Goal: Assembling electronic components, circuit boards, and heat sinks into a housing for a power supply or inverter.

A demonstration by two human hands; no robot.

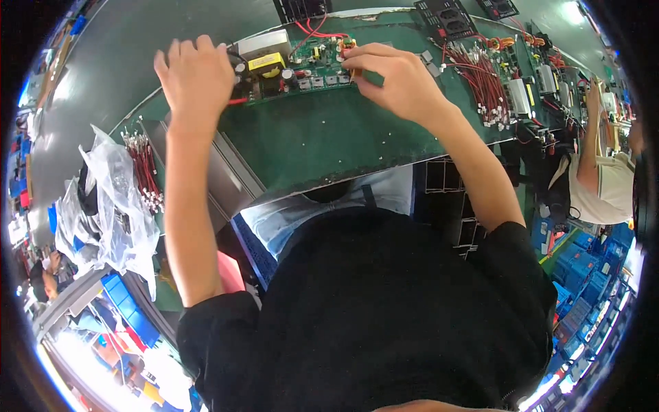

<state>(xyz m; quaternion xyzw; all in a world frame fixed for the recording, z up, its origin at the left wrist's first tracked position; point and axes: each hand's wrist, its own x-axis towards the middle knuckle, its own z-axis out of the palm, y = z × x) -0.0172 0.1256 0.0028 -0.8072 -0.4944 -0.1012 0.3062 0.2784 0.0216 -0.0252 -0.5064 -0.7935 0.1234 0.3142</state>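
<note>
A green circuit board (316,71) lies on the dark green bench mat, crowded with parts. Among them are a yellow-wrapped transformer (266,62), black capacitors and a row of small metal-tabbed parts along its near edge. My right hand (398,79) grips the board's right end, thumb on the near side and fingers on the far side. At the left end, beside a black wire, is my left hand (195,77) with its fingers bent; its back hides whatever they hold. Red wires (322,33) run from the board's far side toward a black case (300,9).
Bundled red wires with white connectors (480,82) lie right of the board, near a black socket panel (445,19) and more boards (522,93). Another person's arm (592,130) is at far right. A clear plastic bag (113,206) hangs at left beside another wire bundle (143,165).
</note>
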